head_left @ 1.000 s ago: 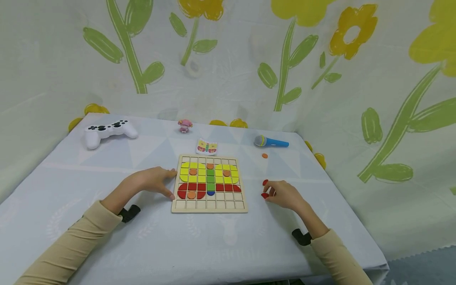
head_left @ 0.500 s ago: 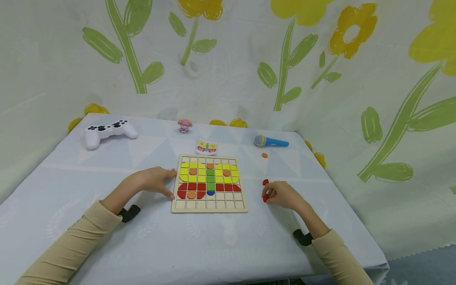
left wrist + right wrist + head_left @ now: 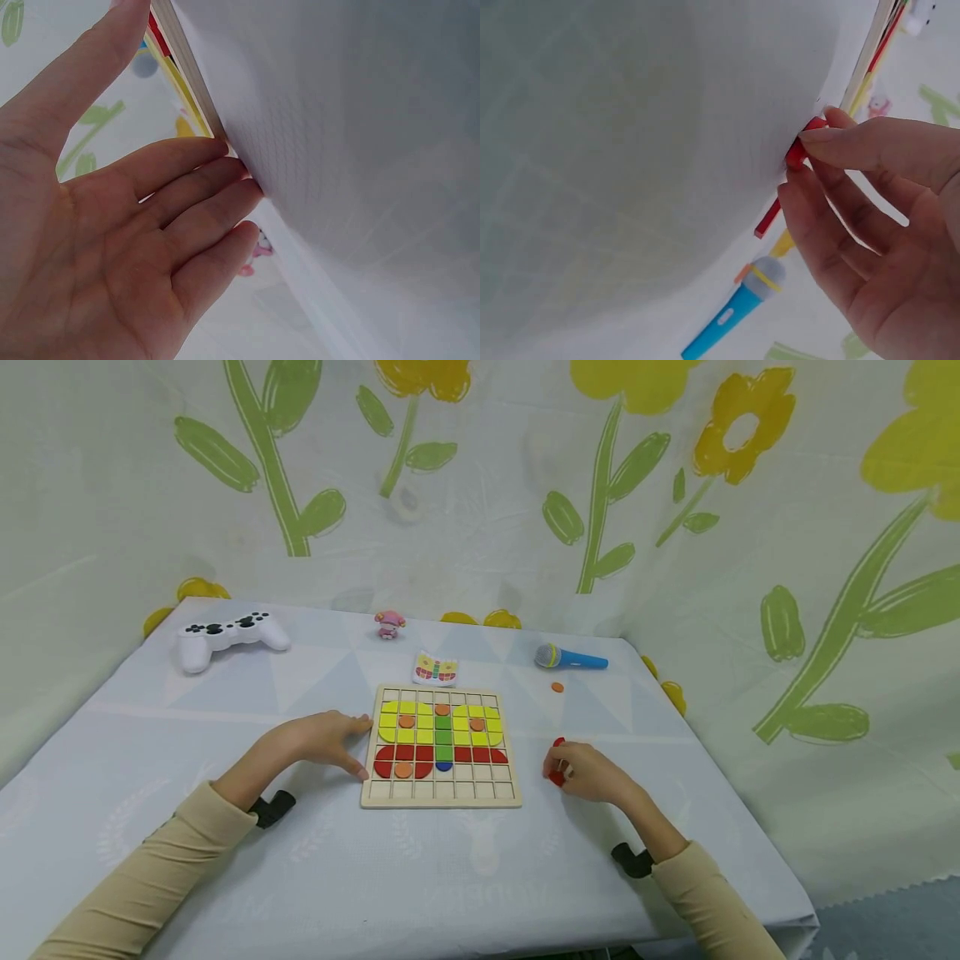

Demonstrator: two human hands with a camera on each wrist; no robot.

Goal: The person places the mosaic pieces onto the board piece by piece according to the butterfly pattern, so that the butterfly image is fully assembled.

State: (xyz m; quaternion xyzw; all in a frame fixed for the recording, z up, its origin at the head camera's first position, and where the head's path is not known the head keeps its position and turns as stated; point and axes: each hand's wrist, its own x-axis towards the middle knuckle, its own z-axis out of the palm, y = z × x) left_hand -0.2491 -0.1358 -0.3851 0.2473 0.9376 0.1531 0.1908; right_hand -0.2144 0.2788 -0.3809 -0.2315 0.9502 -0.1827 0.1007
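A wooden grid board (image 3: 465, 792) lies flat, with yellow, red, green, orange and blue pieces set in its cells in a butterfly-like pattern. At its left edge is my left hand (image 3: 330, 741), thumb and fingertips touching the side with fingers fairly straight. Right of the board, my right hand (image 3: 596, 771) pinches a small red piece (image 3: 802, 146) between thumb and fingers, low over the cloth. Just beyond those fingers lies a second red piece (image 3: 767, 218), partly hidden by the hand in the head view. A picture card (image 3: 435, 670) with a butterfly pattern lies behind the board.
An orange disc (image 3: 557, 687) lies near a blue toy microphone (image 3: 577, 659) at the back right. A pink figurine (image 3: 389, 625) stands at the back edge. At the back left is a white game controller (image 3: 232, 639). Flowered cloth hangs behind the table.
My right hand's fingers have shifted around the red piece, turning it slightly, while the hand stays in nearly the same spot. The left hand and board have not moved.
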